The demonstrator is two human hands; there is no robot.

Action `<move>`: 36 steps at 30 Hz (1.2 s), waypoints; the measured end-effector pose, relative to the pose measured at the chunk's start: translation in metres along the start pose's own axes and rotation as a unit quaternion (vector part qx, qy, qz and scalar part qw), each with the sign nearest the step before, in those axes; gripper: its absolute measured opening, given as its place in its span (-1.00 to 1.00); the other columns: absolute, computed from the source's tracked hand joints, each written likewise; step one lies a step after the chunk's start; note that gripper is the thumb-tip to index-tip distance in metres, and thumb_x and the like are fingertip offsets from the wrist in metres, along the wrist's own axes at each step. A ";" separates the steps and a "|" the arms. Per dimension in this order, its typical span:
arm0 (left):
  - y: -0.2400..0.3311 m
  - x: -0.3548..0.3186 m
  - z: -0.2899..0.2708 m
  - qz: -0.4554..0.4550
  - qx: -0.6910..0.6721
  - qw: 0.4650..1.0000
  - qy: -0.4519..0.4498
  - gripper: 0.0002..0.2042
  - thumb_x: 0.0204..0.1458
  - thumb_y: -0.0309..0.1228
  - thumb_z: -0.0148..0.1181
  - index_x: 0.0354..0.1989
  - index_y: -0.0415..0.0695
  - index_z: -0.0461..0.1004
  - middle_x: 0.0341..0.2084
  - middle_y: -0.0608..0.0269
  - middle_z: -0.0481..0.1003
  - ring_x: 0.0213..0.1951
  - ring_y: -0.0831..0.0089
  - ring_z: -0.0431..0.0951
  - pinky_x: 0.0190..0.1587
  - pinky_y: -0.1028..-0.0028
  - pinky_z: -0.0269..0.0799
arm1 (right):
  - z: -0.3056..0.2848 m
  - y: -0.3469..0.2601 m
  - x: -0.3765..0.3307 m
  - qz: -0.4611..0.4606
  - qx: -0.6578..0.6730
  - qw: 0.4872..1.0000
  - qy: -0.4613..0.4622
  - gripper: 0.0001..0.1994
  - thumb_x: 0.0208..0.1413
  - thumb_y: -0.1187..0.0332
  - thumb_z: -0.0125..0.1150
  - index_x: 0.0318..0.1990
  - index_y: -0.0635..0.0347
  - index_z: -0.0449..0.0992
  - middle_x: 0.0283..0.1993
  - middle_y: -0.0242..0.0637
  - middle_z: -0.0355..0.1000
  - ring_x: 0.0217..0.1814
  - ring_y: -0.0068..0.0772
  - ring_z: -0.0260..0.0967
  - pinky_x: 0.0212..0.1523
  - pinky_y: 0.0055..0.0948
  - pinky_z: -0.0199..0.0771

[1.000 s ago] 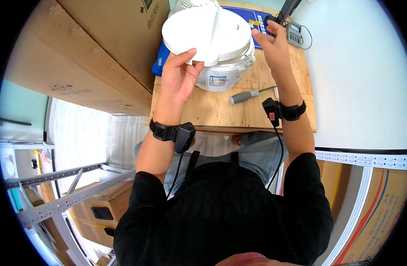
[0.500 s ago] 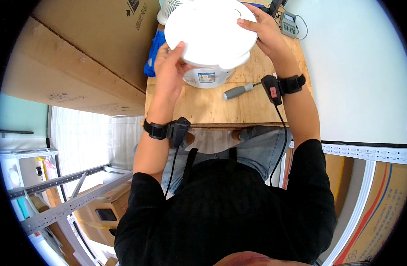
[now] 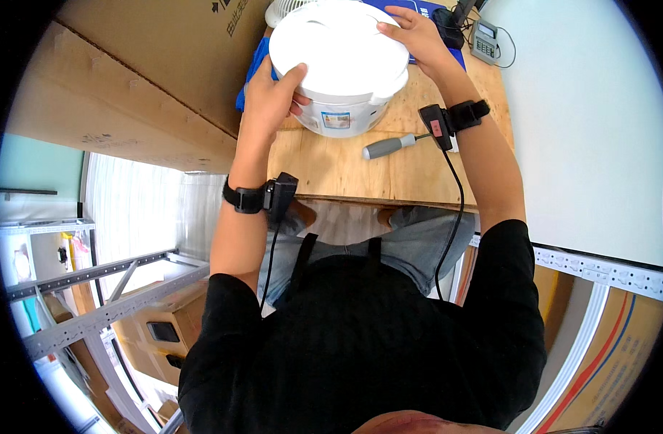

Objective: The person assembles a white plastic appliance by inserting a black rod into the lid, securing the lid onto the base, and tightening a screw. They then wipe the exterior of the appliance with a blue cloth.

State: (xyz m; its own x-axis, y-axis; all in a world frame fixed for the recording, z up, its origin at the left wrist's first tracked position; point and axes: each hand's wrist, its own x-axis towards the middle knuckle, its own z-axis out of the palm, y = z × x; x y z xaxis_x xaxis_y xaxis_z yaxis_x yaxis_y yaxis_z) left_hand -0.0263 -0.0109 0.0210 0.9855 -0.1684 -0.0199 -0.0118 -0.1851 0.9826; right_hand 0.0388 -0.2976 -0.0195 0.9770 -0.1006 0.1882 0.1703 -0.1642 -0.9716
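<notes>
Hands, left hand (image 3: 272,101) and right hand (image 3: 411,35), gripping white cooker (image 3: 339,65).

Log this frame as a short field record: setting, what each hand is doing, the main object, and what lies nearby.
Setting: wooden table, seen from above, large cardboard box along its left side
Main object: white round cooker with a white lid, upright on the table
Left hand: gripping the lid's left edge
Right hand: on the lid's far right edge
Wrists: black strap with a small device on each, cables trailing
Nearby: grey-handled screwdriver on the table beside the cooker; small grey meter at the far right corner
</notes>
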 end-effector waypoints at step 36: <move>-0.035 0.012 0.027 0.067 -0.121 0.990 0.037 -0.33 0.13 -0.31 0.20 0.32 -0.36 0.04 0.17 -0.10 0.30 0.22 0.22 0.33 0.23 0.30 0.27 | 0.015 0.013 0.001 0.050 0.105 0.993 -0.017 -0.51 0.31 0.31 0.03 0.35 0.27 0.28 0.26 -0.03 0.39 0.20 -0.21 0.43 0.16 -0.37 0.41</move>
State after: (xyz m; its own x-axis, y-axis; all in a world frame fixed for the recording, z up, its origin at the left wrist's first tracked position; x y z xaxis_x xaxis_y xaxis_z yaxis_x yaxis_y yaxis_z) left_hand -0.0190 -0.0330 -0.0188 0.9878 -0.1018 0.1182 -0.1112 0.0724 0.9912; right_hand 0.0443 -0.2851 -0.0342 0.9935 -0.0730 0.0878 0.0918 0.0540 -0.9943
